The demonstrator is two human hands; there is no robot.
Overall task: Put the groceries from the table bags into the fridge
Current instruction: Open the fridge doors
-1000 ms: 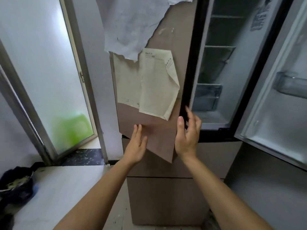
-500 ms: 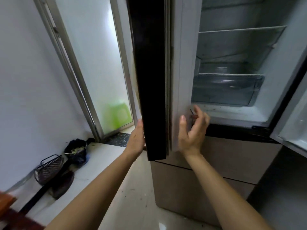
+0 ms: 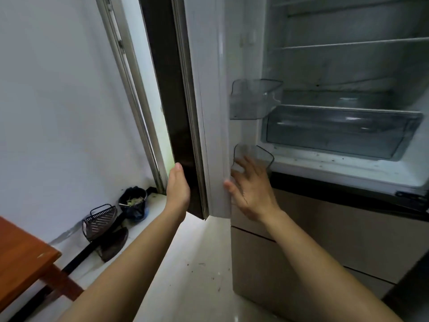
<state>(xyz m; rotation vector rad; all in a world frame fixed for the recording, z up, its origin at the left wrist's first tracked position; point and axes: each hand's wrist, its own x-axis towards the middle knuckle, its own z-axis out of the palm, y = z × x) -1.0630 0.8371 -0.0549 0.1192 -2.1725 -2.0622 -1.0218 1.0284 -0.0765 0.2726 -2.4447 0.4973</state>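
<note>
Down at the lower left, nearest of all, a corner of the wooden desk [image 3: 23, 259] juts in. No bags or groceries show, so they lie out of view. Ahead, both hands bracket the lower end of the fridge door [image 3: 209, 112]. The left hand [image 3: 177, 189] lies flat, fingers straight, against its dark outer face. The right hand [image 3: 251, 189] spreads relaxed fingers on the inner side, thumb at the door's edge, fingertips by the lower door bin [image 3: 262, 154]. Neither grasps anything.

I judge this the door-opening step; the next move calls for turning to the desk for a bag. Swing room leftward looks tight, with the window frame [image 3: 130, 89] just beyond the door. Deeper in, the crisper drawer [image 3: 336, 131] and the shelf [image 3: 348, 43] above look to offer room for loading.
</note>
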